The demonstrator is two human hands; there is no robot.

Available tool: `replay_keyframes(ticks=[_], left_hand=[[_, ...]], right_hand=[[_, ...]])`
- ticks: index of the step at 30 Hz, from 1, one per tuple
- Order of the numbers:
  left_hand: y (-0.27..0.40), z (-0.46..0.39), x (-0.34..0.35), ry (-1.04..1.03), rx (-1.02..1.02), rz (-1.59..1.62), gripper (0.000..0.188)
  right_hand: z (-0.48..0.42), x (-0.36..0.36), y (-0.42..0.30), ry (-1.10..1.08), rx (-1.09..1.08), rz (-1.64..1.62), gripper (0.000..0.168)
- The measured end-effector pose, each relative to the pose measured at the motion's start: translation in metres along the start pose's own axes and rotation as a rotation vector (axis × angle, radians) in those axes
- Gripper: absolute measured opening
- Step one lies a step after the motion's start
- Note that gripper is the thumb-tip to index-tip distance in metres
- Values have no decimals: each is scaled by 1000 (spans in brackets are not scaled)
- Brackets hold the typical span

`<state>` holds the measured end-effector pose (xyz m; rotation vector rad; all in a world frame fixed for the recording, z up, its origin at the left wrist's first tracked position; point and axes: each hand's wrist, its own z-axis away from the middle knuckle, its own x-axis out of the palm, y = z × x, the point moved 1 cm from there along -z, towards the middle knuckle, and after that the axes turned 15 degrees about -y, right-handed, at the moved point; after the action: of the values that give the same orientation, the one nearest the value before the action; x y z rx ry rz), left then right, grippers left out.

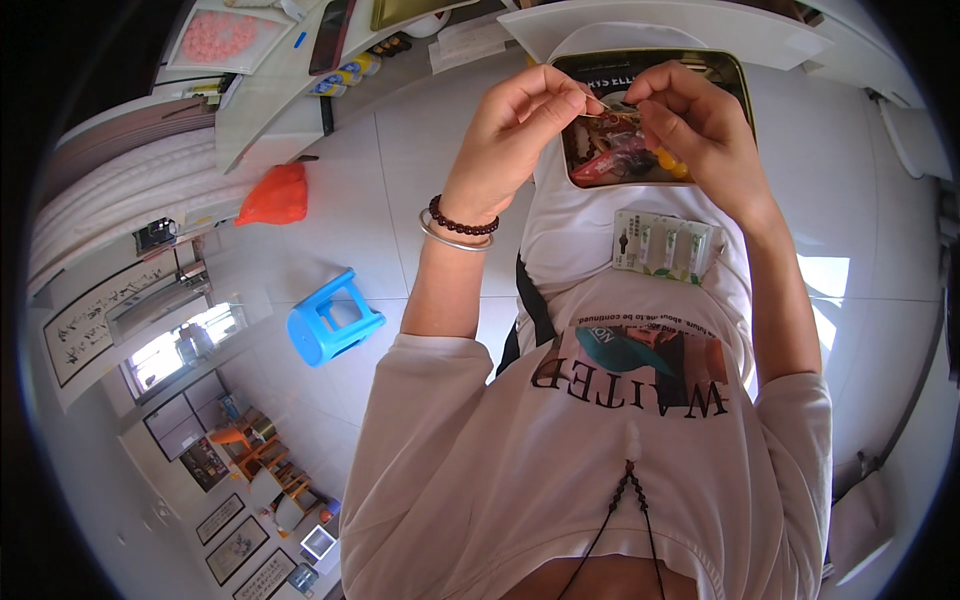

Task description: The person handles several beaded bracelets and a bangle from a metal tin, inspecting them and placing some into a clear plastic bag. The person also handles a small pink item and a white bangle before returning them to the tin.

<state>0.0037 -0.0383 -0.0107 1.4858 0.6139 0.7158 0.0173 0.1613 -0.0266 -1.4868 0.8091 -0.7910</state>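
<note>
Between the fingertips of both hands is a thin tan cord (613, 115). My left hand (521, 124) pinches one end, with thumb and index finger together; a dark bead bracelet (461, 223) and a silver bangle (457, 244) circle that wrist. My right hand (694, 124) grips the other part of the cord, its fingers curled. Beneath them, a rectangular gold-rimmed tin (634, 184) rests on my lap. It holds a red packet (600, 168), yellow beads (670, 160) and strung brown beads, partly hidden by my hands. A blister-style card pack (664, 247) lies on my lap nearer my body.
A blue plastic stool (315, 330) stands on the tiled floor to the left. Beyond it is a red plastic bag (276, 196). The white table (262, 112) at upper left carries a phone (332, 36) and a tray of pink pieces (225, 37). A white panel edge (667, 30) runs beyond the tin.
</note>
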Motion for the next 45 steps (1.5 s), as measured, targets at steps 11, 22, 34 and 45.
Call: replay_keyframes(ticks=[11,22,34,45], left_hand=[[-19,4,3,38,164,314,17],[-4,3,17,78,33,133,29],[2,-7,14,42,-46,-234,40],[-1,-3,12,129,-70,-231,46]], right_hand=[[6,-8,9,4,5,100,12],[-4,-8,-22,-52,-29,130,18],[-10,-26,-18,-104,-42,151,18],[2,-40,13,-108,24,446,8]])
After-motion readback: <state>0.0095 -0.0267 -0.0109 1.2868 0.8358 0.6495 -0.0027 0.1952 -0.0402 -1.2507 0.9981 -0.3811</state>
